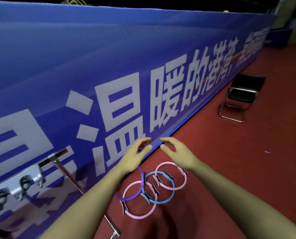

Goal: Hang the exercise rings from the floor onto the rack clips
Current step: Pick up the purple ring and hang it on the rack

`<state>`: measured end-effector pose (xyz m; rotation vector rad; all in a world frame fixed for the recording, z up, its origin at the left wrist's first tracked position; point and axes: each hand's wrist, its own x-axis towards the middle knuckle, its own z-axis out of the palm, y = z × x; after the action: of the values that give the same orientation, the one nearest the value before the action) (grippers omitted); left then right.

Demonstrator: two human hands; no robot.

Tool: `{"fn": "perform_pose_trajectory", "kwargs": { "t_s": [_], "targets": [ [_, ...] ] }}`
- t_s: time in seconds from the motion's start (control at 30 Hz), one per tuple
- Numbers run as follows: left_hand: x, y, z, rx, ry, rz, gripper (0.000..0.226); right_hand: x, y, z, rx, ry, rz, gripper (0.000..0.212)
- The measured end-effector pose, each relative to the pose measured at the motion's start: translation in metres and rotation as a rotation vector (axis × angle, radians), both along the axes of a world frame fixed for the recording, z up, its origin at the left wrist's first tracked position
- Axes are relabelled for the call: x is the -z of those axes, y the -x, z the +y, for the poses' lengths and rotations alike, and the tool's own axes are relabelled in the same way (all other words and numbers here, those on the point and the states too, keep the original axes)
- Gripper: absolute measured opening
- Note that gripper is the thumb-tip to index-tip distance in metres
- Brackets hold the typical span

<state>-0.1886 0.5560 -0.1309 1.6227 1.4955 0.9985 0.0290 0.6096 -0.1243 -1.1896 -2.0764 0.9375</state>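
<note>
2 bare forearms, ungloved hands (135,156)

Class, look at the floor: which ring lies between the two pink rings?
The blue ring lies between them, overlapping both the near pink ring and the far pink ring, in the head view.

Sports hall: red sports floor (230,169), long blue barrier banner (109,57) with big white lettering, folding chair (242,95), exercise rings (154,187) lying on the floor.

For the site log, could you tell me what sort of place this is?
Probably an indoor sports hall: red sports floor, a long blue barrier banner along its edge, exercise rings on the floor and a folding chair nearby.
</note>
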Motion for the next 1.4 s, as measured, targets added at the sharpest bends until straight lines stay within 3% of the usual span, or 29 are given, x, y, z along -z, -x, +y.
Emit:
{"fn": "perform_pose_trajectory", "kwargs": {
  "t_s": [0.27, 0.5, 0.63, 0.73, 0.9, 1.17, 1.4],
  "targets": [
    [0.017, -0.033, 0.098, 0.002, 0.009, -0.047, 0.061, 0.027, -0.022, 0.083, 0.013, 0.049, 0.038, 0.04],
    [0.06, -0.001, 0.186, -0.104, 0.051, -0.122, 0.061, 0.064, 0.009, 0.177, -0.022, 0.123, 0.059, 0.035],
    [0.085, 0.024, 0.214, -0.191, 0.091, -0.168, 0.048, 0.099, 0.036, 0.229, -0.071, 0.192, 0.057, 0.035],
    [0.109, 0.044, 0.222, -0.3, 0.111, -0.208, 0.051, 0.135, 0.065, 0.26, -0.129, 0.24, 0.03, 0.036],
    [0.18, 0.074, 0.231, -0.488, 0.133, -0.272, 0.031, 0.231, 0.137, 0.303, -0.276, 0.321, -0.066, 0.045],
    [0.323, 0.129, 0.245, -0.667, 0.233, -0.276, 0.032, 0.441, 0.258, 0.372, -0.427, 0.445, -0.147, 0.033],
    [0.433, 0.158, 0.25, -0.713, 0.293, -0.258, 0.04, 0.584, 0.326, 0.403, -0.532, 0.412, -0.367, 0.033]
  ]
}}
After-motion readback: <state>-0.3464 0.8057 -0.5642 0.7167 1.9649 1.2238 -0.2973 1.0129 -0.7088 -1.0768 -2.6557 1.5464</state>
